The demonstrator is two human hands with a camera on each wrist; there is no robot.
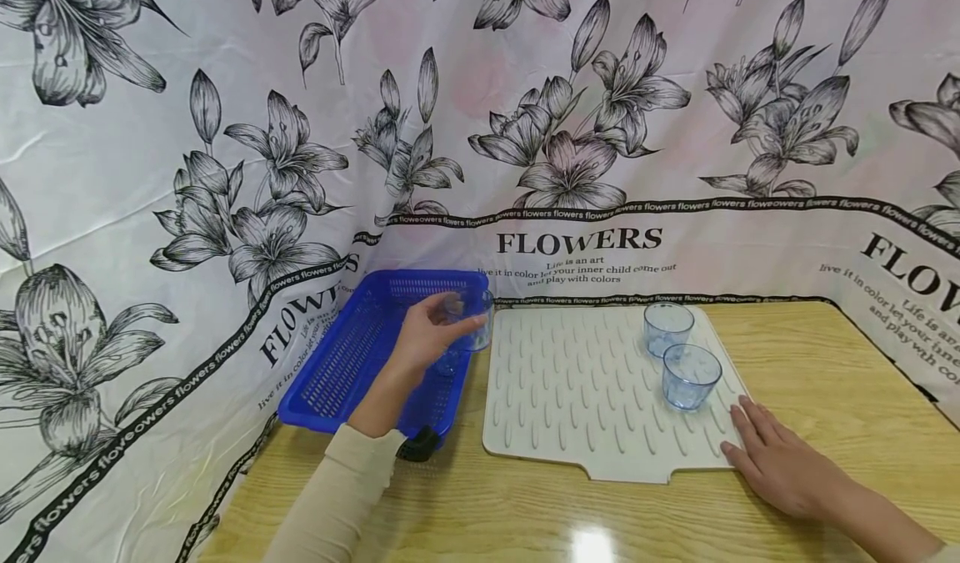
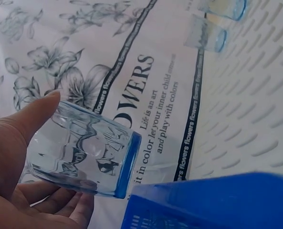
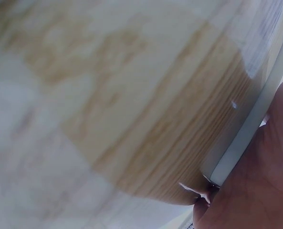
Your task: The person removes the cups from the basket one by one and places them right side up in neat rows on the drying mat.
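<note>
Cream sleeve (image 1: pixel 333 496) foremost | right hand (image 1: pixel 787 467), fingers extended, at edge of white mat (image 1: pixel 555 413) | left hand (image 1: pixel 422 336) pinches clear tumbler (image 2: pixel 84 152) near blue basket (image 1: pixel 330 363); a low swing could clip the rim | front glass (image 1: pixel 688 384), rear glass (image 1: pixel 667 329) close together on mat, a knock risk

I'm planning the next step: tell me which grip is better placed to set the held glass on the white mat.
Left, I'd judge: the left grip holds the glass close to the white mat. The right grip rests at the mat's right edge, holding no glass.
</note>
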